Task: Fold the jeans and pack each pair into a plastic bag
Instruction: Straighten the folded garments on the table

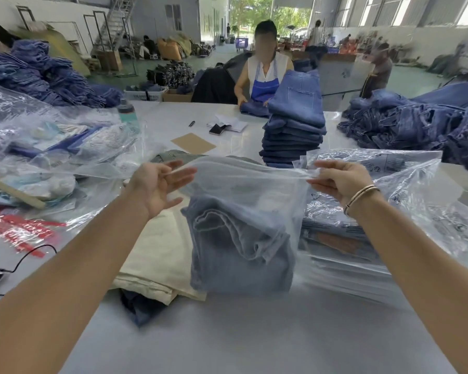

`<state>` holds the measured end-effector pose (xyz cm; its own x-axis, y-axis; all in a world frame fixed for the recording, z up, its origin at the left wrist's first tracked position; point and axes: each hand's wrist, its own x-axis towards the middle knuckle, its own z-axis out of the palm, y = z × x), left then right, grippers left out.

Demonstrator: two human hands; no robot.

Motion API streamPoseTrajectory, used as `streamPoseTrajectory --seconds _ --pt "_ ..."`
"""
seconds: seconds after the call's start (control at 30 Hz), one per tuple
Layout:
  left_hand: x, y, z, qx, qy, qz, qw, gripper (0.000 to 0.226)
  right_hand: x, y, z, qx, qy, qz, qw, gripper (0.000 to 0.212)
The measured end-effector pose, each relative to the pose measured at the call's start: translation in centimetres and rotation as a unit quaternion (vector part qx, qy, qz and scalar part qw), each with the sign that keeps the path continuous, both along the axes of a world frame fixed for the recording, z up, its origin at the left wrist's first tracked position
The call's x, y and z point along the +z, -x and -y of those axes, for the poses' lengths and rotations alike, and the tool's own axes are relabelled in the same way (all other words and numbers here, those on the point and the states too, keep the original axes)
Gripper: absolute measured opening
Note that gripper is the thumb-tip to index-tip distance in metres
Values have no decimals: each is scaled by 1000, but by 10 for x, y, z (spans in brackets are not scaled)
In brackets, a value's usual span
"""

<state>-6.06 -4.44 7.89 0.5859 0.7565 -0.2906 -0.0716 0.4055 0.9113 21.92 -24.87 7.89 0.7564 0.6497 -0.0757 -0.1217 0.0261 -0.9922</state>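
Left hand (157,184) and right hand (335,182): fingers (315,181) of each pinch a top corner of the bag (243,184), held up taut over the desk (254,333). Folded jeans (238,244) sit inside, low. Risk: film slipping from a pinch, jeans unfolding. Packed bags (343,255) close at right, cream cloth (157,255) at left; free desk nearest.

Bright warehouse hall — pale green floor (222,54), metal staircase (114,20), daylit windows (405,9).

Your folded blue jeans (241,244) hang inside the clear plastic bag (254,184) (its mouth stretched wide), lifted just above the white surface (254,333).
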Motion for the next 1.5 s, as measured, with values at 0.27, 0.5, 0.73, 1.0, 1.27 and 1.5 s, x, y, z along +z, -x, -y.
streamPoseTrajectory --seconds 0.27,0.5,0.73,1.0,1.27,1.5 --pt "14 -2 -13 60 -83 277 955 28 22 46 19 -49 -238 131 961 33" --pt "-175 88 12 -263 -41 -299 916 31 -159 114 101 188 159 142 959 46" --pt "-223 70 8 49 -114 -362 924 36 -254 96 62 37 311 -121 942 11" --pt "-212 -14 16 -127 -64 -401 905 68 -242 83 3 63 258 -328 906 51" --pt "-210 -8 -4 -158 91 -178 967 59 -186 76 0 105 51 -214 970 25" --pt "-175 -38 3 -49 13 -33 998 19 -132 36 -16 100 -6 -54 993 45"
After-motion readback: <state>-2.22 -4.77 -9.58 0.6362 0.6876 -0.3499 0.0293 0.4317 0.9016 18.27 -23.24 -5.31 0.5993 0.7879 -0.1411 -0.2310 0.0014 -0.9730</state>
